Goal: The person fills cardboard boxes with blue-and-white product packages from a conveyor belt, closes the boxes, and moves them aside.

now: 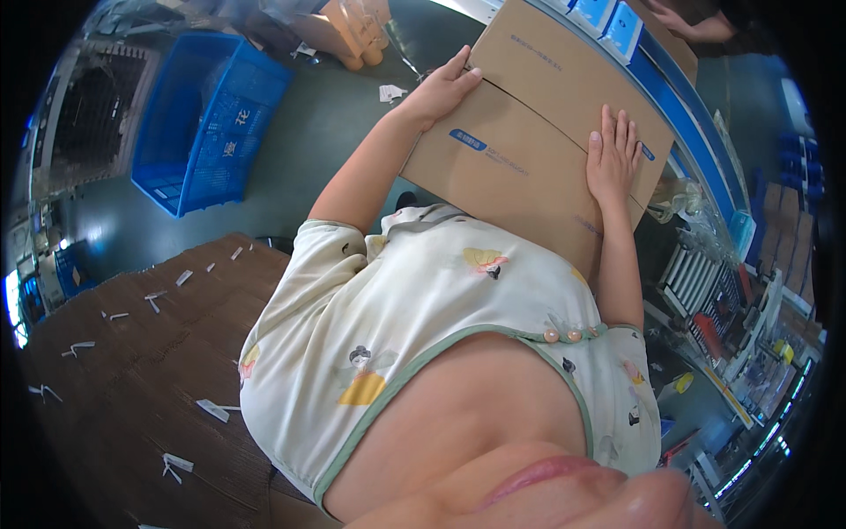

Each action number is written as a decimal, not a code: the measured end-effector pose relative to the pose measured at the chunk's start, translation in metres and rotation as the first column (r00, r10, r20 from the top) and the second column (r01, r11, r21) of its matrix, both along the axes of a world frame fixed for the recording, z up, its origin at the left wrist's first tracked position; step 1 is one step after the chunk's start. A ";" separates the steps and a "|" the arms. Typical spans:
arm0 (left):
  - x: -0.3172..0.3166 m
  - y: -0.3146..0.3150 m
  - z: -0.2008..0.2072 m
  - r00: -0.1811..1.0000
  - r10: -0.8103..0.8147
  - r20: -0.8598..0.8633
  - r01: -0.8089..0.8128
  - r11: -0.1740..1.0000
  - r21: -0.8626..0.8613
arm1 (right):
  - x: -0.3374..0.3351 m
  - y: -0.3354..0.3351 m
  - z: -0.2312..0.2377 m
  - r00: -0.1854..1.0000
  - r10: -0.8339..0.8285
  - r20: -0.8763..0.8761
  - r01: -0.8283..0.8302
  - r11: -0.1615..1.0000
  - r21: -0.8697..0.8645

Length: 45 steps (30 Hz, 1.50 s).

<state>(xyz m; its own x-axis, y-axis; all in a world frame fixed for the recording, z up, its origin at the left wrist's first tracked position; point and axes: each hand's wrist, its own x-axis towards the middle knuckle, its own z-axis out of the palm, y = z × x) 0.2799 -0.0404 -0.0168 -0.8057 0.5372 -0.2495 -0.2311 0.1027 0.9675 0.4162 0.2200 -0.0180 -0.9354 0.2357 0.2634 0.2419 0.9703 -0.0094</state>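
My left grip [445, 92] rests at the left edge of the cardboard box [507, 132]; whether it clasps, I cannot tell. My right grip [614, 163] lies flat on top, toward the right edge. Leftward, a blue crate [211, 163] stands on the floor [308, 132].

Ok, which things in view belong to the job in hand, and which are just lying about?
In the job:
- cardboard box
- left hand, at its edge
- right hand, flat on it

Apparently lying about:
- blue crate
- white scrap on the floor
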 end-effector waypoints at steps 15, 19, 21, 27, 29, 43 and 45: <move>-0.010 0.011 -0.175 0.957 0.246 0.157 -0.255 0.966 0.039 | 0.028 0.020 0.006 0.973 -0.225 0.046 0.227 0.972 -0.054; 0.031 -0.005 -0.265 0.912 0.113 0.394 -0.018 0.972 -0.236 | 0.030 0.022 0.004 0.939 -0.327 0.108 0.329 0.944 -0.004; 0.050 -0.021 -0.303 0.956 0.095 0.277 -0.021 0.967 -0.255 | 0.027 0.019 0.012 0.906 -0.398 0.145 0.404 0.914 -0.019; 0.074 -0.040 -0.351 0.955 -0.030 0.296 0.145 0.915 -0.376 | 0.059 0.036 0.005 0.716 -0.684 0.141 0.697 0.686 -0.210; 0.080 -0.051 -0.403 0.979 -0.051 0.198 0.121 0.925 -0.359 | 0.034 0.007 0.007 0.748 -0.654 0.118 0.664 0.735 -0.138; 0.121 -0.021 -0.427 0.763 0.215 0.609 0.013 0.938 -0.347 | 0.097 0.082 -0.012 0.906 -0.418 0.060 0.419 0.872 -0.253; 0.133 -0.018 -0.427 0.739 0.232 0.633 -0.044 0.953 -0.298 | 0.100 0.089 -0.015 0.926 -0.375 0.051 0.373 0.882 -0.289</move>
<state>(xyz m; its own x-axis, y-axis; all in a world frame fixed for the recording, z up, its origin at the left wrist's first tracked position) 0.4127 -0.0581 -0.4438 -0.4511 0.2770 -0.8484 -0.8261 0.2301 0.5144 0.5159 0.3091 -0.0329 -0.7612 0.6340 0.1362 0.5852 0.7621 -0.2771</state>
